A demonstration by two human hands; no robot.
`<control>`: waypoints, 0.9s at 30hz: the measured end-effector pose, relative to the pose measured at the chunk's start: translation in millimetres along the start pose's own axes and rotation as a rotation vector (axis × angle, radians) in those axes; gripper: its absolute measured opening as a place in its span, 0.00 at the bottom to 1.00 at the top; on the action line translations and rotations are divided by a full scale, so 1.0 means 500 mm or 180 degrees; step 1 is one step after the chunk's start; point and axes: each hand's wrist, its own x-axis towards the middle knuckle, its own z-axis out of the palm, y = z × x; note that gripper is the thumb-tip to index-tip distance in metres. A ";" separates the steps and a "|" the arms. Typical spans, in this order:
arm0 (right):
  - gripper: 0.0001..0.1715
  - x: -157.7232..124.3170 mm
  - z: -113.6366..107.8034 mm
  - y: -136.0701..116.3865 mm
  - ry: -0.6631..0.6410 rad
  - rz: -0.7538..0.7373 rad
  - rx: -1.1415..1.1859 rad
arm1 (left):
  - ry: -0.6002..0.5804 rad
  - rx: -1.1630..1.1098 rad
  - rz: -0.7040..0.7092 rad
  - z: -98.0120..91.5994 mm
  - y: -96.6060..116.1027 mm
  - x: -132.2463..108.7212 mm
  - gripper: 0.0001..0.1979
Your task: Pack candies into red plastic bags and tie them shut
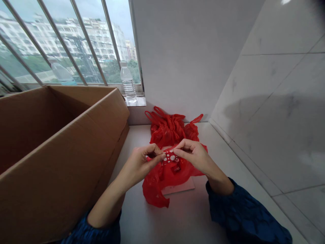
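Between my two hands is a small red piece with white polka dots (170, 158); whether it is cloth or a packet I cannot make out. My left hand (142, 162) pinches its left edge between thumb and finger. On the opposite side, my right hand (194, 154) pinches its upper right edge, also with thumb and fingertips. Directly below lies a spread-open red plastic bag (172, 181), with a small dark red item (177, 168) on it. Part of a flat white board (181, 188) shows from under the bag.
Bunched red plastic bags (167, 128) sit at the back against the wall. A large open cardboard box (83, 139) fills the left side. On the windowsill stands a clear bottle (128, 84). Marble-look tiles (274, 101) border the white tabletop (193, 220) on the right.
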 end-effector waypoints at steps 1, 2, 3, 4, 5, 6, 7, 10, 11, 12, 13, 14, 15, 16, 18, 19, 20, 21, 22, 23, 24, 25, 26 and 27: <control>0.11 0.001 0.001 0.001 0.0022 -0.0031 -0.0039 | -0.0020 0.0010 0.0012 0.001 0.001 0.000 0.10; 0.11 0.000 0.002 0.000 0.0033 -0.0053 -0.0095 | -0.0035 0.0028 0.0029 0.002 0.002 0.000 0.10; 0.10 0.000 0.001 -0.002 0.0045 -0.0072 -0.0164 | -0.0050 0.0057 0.0046 0.002 0.004 0.000 0.10; 0.10 -0.003 0.000 -0.005 0.0067 -0.0096 -0.0264 | -0.0073 0.0113 0.0055 0.001 0.005 0.000 0.10; 0.10 -0.006 -0.003 -0.010 0.0102 -0.0124 -0.0425 | -0.0098 0.0203 0.0051 0.000 0.006 0.000 0.11; 0.09 -0.010 -0.007 -0.016 0.0147 -0.0149 -0.0666 | -0.0114 0.0327 0.0030 -0.001 0.008 0.000 0.11; 0.09 -0.016 -0.012 -0.021 0.0185 -0.0160 -0.0994 | -0.0112 0.0482 -0.0003 -0.003 0.009 -0.001 0.11; 0.10 -0.034 -0.021 -0.032 0.0086 -0.0015 -0.2419 | -0.0065 0.1024 -0.0033 -0.007 0.011 -0.004 0.10; 0.12 -0.038 -0.020 -0.031 -0.0026 0.0123 -0.2920 | -0.0079 0.1192 0.0017 -0.007 0.012 -0.006 0.11; 0.12 -0.040 -0.016 -0.027 -0.0150 0.0285 -0.3346 | -0.0148 0.1346 0.0090 -0.005 0.013 -0.009 0.12; 0.13 -0.040 -0.010 -0.021 -0.0253 0.0445 -0.3658 | -0.0278 0.1483 0.0175 -0.001 0.014 -0.012 0.12; 0.13 -0.037 -0.002 -0.014 -0.0323 0.0580 -0.3840 | -0.0449 0.1606 0.0248 0.003 0.015 -0.016 0.12; 0.13 -0.032 0.006 -0.005 -0.0366 0.0672 -0.3912 | -0.0642 0.1730 0.0274 0.009 0.016 -0.019 0.12; 0.14 -0.025 0.013 0.005 -0.0396 0.0699 -0.3922 | -0.0828 0.1870 0.0235 0.016 0.016 -0.023 0.11; 0.15 -0.010 0.020 0.026 -0.0368 0.0572 -0.3608 | -0.1069 0.2224 0.0011 0.030 0.013 -0.026 0.11; 0.17 -0.003 0.019 0.038 -0.0329 0.0504 -0.3375 | -0.1091 0.2425 -0.0157 0.036 0.010 -0.026 0.14; 0.18 0.003 0.015 0.049 -0.0286 0.0448 -0.3139 | -0.1056 0.2618 -0.0327 0.041 0.006 -0.024 0.20; 0.19 0.007 0.009 0.062 -0.0249 0.0411 -0.2925 | -0.0986 0.2781 -0.0465 0.045 0.001 -0.022 0.26; 0.20 0.011 0.003 0.074 -0.0227 0.0389 -0.2763 | -0.0906 0.2902 -0.0559 0.047 -0.003 -0.020 0.32; 0.20 0.013 -0.004 0.086 -0.0237 0.0382 -0.2677 | -0.0837 0.2982 -0.0622 0.048 -0.007 -0.017 0.37; 0.20 0.014 -0.009 0.098 -0.0284 0.0376 -0.2656 | -0.0795 0.3025 -0.0660 0.048 -0.011 -0.015 0.40; 0.20 0.015 -0.013 0.109 -0.0336 0.0363 -0.2603 | -0.0785 0.3038 -0.0677 0.047 -0.014 -0.014 0.42; 0.19 0.016 -0.014 0.119 -0.0390 0.0358 -0.2541 | -0.0799 0.3026 -0.0679 0.047 -0.016 -0.014 0.43; 0.19 0.017 -0.014 0.127 -0.0427 0.0359 -0.2478 | -0.0826 0.2998 -0.0677 0.047 -0.017 -0.014 0.43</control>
